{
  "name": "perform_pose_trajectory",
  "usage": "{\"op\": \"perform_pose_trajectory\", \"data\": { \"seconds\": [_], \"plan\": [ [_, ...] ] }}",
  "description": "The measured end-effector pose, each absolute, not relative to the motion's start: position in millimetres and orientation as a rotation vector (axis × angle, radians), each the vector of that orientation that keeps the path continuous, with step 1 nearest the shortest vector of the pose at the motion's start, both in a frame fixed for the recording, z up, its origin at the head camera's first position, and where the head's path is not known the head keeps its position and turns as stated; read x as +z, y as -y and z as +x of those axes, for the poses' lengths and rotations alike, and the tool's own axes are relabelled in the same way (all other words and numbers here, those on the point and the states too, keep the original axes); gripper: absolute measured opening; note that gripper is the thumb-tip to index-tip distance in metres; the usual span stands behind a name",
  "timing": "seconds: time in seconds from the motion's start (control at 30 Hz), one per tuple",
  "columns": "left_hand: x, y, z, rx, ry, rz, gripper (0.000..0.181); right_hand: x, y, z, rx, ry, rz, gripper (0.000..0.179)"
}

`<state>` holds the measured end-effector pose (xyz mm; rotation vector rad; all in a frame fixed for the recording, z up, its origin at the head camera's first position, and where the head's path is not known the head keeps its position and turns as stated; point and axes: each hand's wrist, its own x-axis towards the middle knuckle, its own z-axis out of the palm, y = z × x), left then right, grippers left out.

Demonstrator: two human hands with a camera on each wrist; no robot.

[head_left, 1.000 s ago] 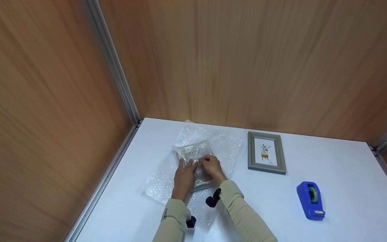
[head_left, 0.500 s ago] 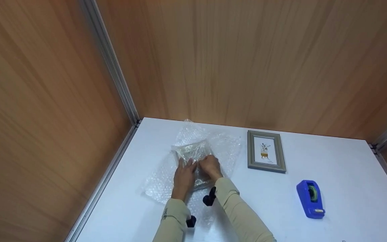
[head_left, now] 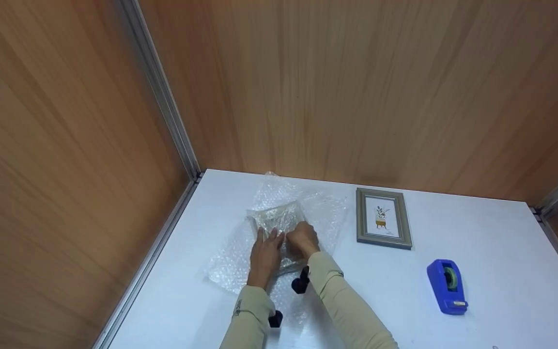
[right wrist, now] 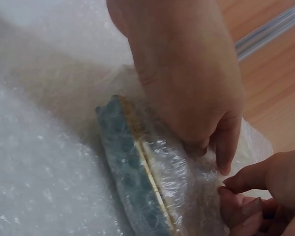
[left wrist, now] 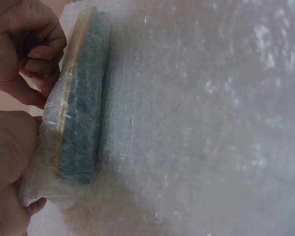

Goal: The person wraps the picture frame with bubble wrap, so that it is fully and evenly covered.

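Observation:
A flat frame-like item with teal sides and a gold edge (left wrist: 78, 118) lies inside clear bubble wrap (head_left: 279, 215), on a larger spread of the same wrap. My left hand (head_left: 265, 254) rests on the package from its near left side, fingers fairly straight and apart, pressing the folded wrap down. Beside its fingertips, my right hand (head_left: 303, 240) is curled, thumb and forefinger pinching the bubble wrap on top of the package. In the right wrist view the pinching fingertips of the right hand (right wrist: 260, 196) sit close to the left forefinger (right wrist: 228, 147).
To the right on the white table (head_left: 463, 232) lies a grey picture frame (head_left: 407, 223) with a plant print. Nearer the front right stands a blue tape dispenser (head_left: 446, 288) with a roll in it. Wood-grain panels (head_left: 356, 97) rise behind and at the left.
My right wrist and forearm have shifted slightly left, and the right hand is turned in more over the wrap. The left hand and package have stayed in place.

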<state>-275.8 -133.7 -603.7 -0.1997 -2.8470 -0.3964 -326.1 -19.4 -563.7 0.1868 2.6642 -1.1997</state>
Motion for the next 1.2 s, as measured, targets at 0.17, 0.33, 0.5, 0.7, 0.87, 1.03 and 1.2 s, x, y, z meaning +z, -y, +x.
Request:
{"op": "perform_pose_trajectory", "data": {
  "seconds": [0.17,0.33,0.5,0.7,0.87,1.03,1.2],
  "plan": [
    [-600.9,133.0,-275.9,-0.355,2.797,-0.219,0.036,-556.3,18.3,-327.2,-1.142,-2.682,0.126,0.008],
    [-596.5,131.2,-274.5,-0.32,2.85,-0.197,0.04,-554.9,17.7,-325.5,-1.117,-2.705,0.126,0.015],
    [-592.1,127.9,-274.2,-0.262,2.932,-0.158,0.037,-555.9,16.8,-322.1,-1.328,-2.487,0.217,0.013],
    [-589.9,125.8,-274.1,-0.167,2.924,-0.169,0.039,-557.2,14.9,-320.0,-1.42,-2.371,0.216,0.014],
    [-589.0,124.8,-275.3,-0.142,2.965,-0.159,0.038,-558.9,13.0,-320.5,-1.459,-2.324,0.219,0.008],
    [-587.8,123.2,-275.1,-0.089,2.987,-0.142,0.039,-560.3,11.2,-320.8,-1.511,-2.241,0.229,0.005],
    [-586.6,121.8,-274.6,-0.082,3.003,-0.126,0.04,-562.4,9.5,-319.8,-1.543,-2.196,0.234,0.006]
  ]
}}
